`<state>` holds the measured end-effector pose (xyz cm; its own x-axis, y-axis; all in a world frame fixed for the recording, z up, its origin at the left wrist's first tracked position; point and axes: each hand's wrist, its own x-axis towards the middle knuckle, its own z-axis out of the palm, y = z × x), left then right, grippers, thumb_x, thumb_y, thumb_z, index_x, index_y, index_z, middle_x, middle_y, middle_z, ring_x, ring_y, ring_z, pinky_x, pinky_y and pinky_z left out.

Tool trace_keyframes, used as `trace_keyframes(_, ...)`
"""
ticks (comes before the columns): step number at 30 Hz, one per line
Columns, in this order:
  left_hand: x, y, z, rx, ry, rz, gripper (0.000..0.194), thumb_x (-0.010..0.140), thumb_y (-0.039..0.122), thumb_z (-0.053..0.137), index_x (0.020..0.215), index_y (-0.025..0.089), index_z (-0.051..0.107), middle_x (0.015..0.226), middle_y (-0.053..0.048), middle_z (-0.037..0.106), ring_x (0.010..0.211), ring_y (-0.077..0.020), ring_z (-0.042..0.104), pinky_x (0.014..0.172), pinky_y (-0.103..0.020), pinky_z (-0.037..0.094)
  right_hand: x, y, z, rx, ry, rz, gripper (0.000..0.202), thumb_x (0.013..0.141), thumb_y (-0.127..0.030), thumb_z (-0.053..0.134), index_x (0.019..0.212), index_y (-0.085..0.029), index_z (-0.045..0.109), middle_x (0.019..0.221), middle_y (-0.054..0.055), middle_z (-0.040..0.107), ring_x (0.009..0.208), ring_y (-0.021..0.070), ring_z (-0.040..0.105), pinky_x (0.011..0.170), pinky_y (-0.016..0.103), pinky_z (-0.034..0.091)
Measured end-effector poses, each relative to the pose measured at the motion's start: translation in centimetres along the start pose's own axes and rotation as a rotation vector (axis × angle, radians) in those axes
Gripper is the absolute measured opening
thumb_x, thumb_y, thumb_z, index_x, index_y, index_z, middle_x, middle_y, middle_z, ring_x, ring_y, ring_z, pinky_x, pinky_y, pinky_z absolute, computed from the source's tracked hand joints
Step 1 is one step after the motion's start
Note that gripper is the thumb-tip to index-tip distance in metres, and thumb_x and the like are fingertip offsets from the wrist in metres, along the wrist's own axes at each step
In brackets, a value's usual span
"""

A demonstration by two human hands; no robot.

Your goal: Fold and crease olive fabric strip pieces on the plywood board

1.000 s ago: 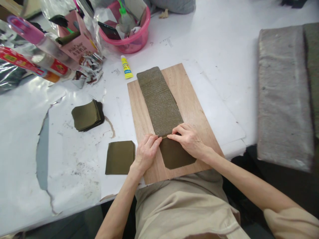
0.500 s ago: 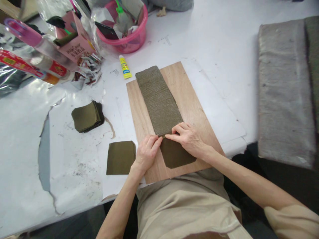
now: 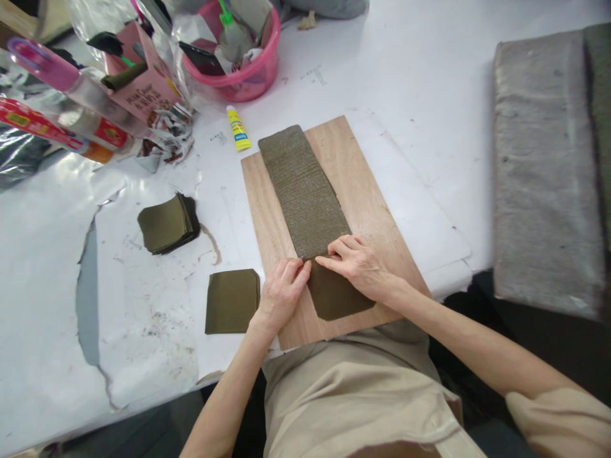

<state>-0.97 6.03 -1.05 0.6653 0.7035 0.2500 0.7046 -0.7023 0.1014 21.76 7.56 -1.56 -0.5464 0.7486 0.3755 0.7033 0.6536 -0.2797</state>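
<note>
A wooden board (image 3: pixel 367 210) lies on the white table in front of me. Along it runs a long olive strip of overlapped paper pieces (image 3: pixel 305 191). At the strip's near end lies a smooth olive sheet (image 3: pixel 340 298). My left hand (image 3: pixel 281 292) and my right hand (image 3: pixel 359 266) both press their fingertips on the sheet's far edge where it meets the strip. Neither hand lifts anything.
A single olive square (image 3: pixel 232 301) lies left of the board, a stack of olive squares (image 3: pixel 168 222) farther left. A yellow glue stick (image 3: pixel 237 128), a pink basin (image 3: pixel 241 57), a pink box and bags crowd the back left. Grey felt pads (image 3: pixel 544 172) lie right.
Nothing moved except a slight shift of the view; both hands stay pressed at the seam.
</note>
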Motion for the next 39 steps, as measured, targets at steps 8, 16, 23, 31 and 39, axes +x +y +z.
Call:
trace_keyframes(8,-1.5,0.2,-0.3,-0.045,0.025,-0.121,0.03,0.095,0.012,0.046,0.123,0.019,0.057,0.111,-0.012,0.061,0.105,-0.0256,0.056,0.09,-0.04,0.051,0.0,0.0,0.2,-0.084,0.026,-0.024,0.029,0.097,-0.013,0.046,0.107,-0.027,0.069,0.088,0.003,0.061,0.088,0.0175,0.049,0.08,0.033,0.035)
trace_keyframes(16,0.0,2.6,1.5,-0.031,0.059,-0.153,0.036,0.096,0.012,0.044,0.131,0.014,0.052,0.108,-0.014,0.06,0.104,-0.0253,0.055,0.088,-0.04,0.051,-0.1,0.9,0.1,-0.023,0.037,-0.052,0.022,0.097,-0.019,0.051,0.105,-0.024,0.07,0.09,0.004,0.06,0.091,0.0179,0.048,0.082,0.033,0.035)
trace_keyframes(23,-0.3,2.4,1.3,0.015,0.002,-0.169,0.039,0.096,0.013,0.045,0.134,0.016,0.051,0.109,-0.013,0.059,0.106,-0.0247,0.054,0.087,-0.038,0.049,-0.2,3.7,-0.8,0.082,-0.014,-0.16,0.02,0.097,-0.022,0.052,0.104,-0.025,0.071,0.09,0.003,0.062,0.09,0.0166,0.048,0.082,0.03,0.036)
trace_keyframes(31,-0.2,2.7,1.1,0.091,-0.037,-0.164,0.041,0.097,0.015,0.045,0.138,0.019,0.048,0.11,-0.011,0.058,0.109,-0.0255,0.053,0.089,-0.038,0.048,-0.4,3.8,-1.0,0.054,0.006,-0.169,0.021,0.097,-0.021,0.051,0.105,-0.024,0.071,0.091,0.004,0.062,0.09,0.0167,0.048,0.082,0.03,0.037)
trace_keyframes(39,1.1,3.1,0.2,0.149,-0.148,-0.059,0.044,0.094,0.011,0.047,0.138,0.011,0.045,0.118,-0.015,0.058,0.113,-0.0276,0.052,0.092,-0.041,0.047,-0.4,3.9,-1.1,0.049,0.0,-0.162,0.022,0.097,-0.021,0.05,0.106,-0.024,0.071,0.09,0.004,0.062,0.089,0.0167,0.048,0.083,0.03,0.037)
